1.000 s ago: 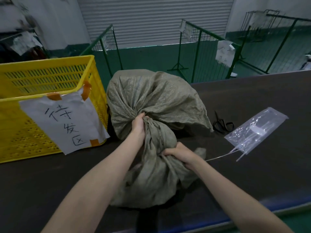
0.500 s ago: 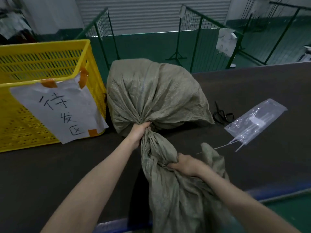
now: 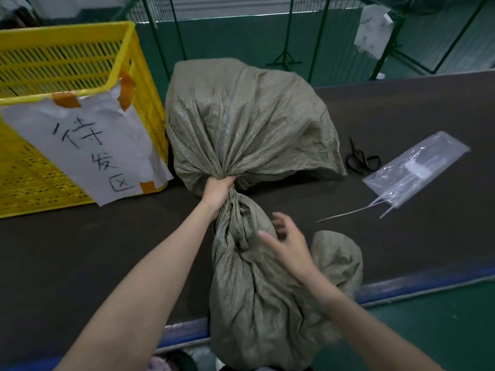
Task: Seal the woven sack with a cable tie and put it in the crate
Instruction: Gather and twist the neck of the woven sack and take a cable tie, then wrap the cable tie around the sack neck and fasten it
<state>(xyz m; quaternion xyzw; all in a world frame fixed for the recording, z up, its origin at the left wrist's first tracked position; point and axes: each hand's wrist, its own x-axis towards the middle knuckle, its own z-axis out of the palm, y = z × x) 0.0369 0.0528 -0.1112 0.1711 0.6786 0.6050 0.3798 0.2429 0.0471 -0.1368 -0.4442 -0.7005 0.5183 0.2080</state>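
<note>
Sack (image 3: 249, 121) lies on the bench (image 3: 401, 108) just right of the crate (image 3: 67, 62), neck trailing toward me over the near edge. My left hand (image 3: 218, 192) grips the gathered neck; my right hand (image 3: 288, 243) hovers spread, holding nothing. Ties (image 3: 345, 213) lie to my right, nearer that hand, long axis running from the sack up-right toward the bag (image 3: 417, 170). I judge the right hand should fetch one.

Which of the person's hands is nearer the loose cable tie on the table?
Right. The right hand hovers open over the sack's neck, just left of the cable tie; the left hand grips the neck farther left.
</note>
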